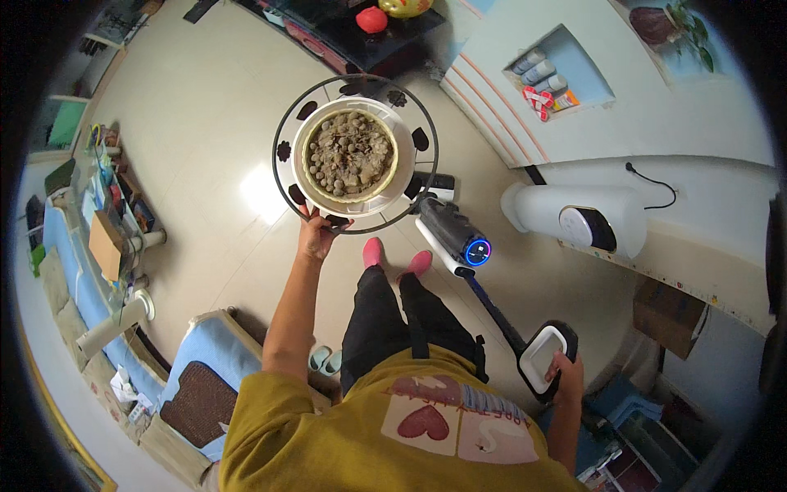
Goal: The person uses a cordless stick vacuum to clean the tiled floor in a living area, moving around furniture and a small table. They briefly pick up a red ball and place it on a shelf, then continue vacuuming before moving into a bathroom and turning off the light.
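Note:
My left hand (316, 237) grips the near left part of a black metal ring (275, 136) that has dark petal and flower shapes. Inside the ring is a white round basin or outer pot (403, 178), around a pale yellow-rimmed pot (393, 132). Dry-looking soil with round pebbles (350, 154) fills the pot. On the right, my right hand (567, 374) is closed around the looped handle (530, 363) of an upright cordless floor cleaner (452, 230). Its round display glows blue and purple, and its floor head (441, 184) lies just right of the ring.
A white cylindrical appliance (572, 212) stands to the right, its black cord near the wall. A dark cabinet (393, 43) is at the top. On the left are a cluttered side table (138, 240) and a blue-covered sofa (80, 270). Pale slippers (326, 360) lie near my legs.

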